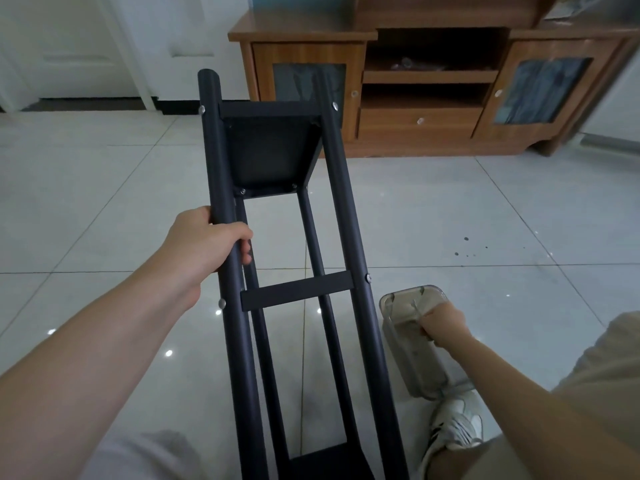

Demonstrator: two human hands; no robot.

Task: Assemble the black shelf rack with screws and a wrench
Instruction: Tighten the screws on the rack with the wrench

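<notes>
Black shelf rack (298, 291), matte tubes, silver screws (335, 105): my left hand (204, 241) grips its left post (215, 150); right hand (446, 324) in clear tub (417, 370), grip unclear.

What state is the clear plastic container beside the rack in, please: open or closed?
Open: the right hand reaches down inside the clear container, and no lid covers its top. What it holds cannot be told.

Open tile floor (86, 202) left of the rack (298, 291); clear container (424, 372) and shoe (457, 422) just right, cabinet (415, 133) beyond.
</notes>
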